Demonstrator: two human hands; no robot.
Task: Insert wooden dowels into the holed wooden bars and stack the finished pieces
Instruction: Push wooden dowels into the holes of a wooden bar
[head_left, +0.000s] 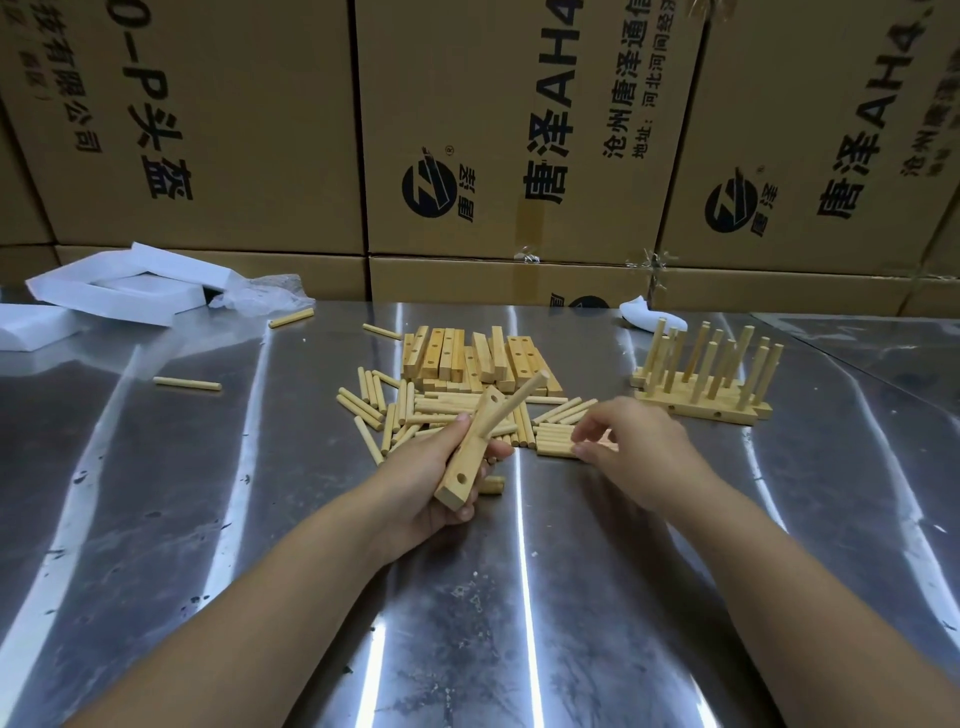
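A bare metal surface stretches in front of us, streaked with reflections, and a wall of printed cardboard boxes closes it off at the back. At the far left lie white foam pieces with a crumple of clear plastic wrap beside them.

In the middle we see a heap of plain holed bars, and just in front of it a spread of loose dowels, some scattered, some lying side by side in a neat row. Three stray dowels lie apart to the left of the heap. To the right, well apart from the heap, stand the finished pieces, their dowels pointing up in rows.

The left grip is curled round a holed bar, held above the surface and tilted, its near end toward us. One inserted dowel stands out of the bar's middle, slanting up and to the right. A hole shows empty near the bar's near end and another at its far end.

The right grip is low over the neat row of dowels, fingers bent, thumb tip touching the row. We cannot tell whether it is pinching a dowel or only touching.
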